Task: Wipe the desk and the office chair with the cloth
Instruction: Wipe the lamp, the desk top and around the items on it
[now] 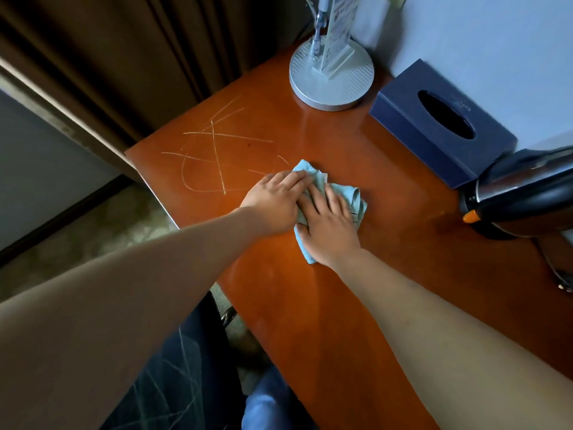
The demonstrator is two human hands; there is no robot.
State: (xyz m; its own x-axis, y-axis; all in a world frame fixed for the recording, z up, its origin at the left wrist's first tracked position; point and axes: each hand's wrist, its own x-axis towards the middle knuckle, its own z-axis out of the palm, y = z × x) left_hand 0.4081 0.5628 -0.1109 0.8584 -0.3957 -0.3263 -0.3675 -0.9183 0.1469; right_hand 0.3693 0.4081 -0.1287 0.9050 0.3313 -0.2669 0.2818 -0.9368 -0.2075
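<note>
The light blue cloth [344, 197] lies crumpled on the glossy reddish-brown bench [356, 305], which has pale scratch-like marks [214, 156] at its left end. The dark chair [173, 377] stands below the bench edge.

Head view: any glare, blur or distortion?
Head view: dim and unevenly lit; soft sheen on the desk near the lamp base; wide-angle stretch bulges both forearms and the kettle at the edge; lamp stem smeared; both hands and the cloth acceptably sharp.
</note>
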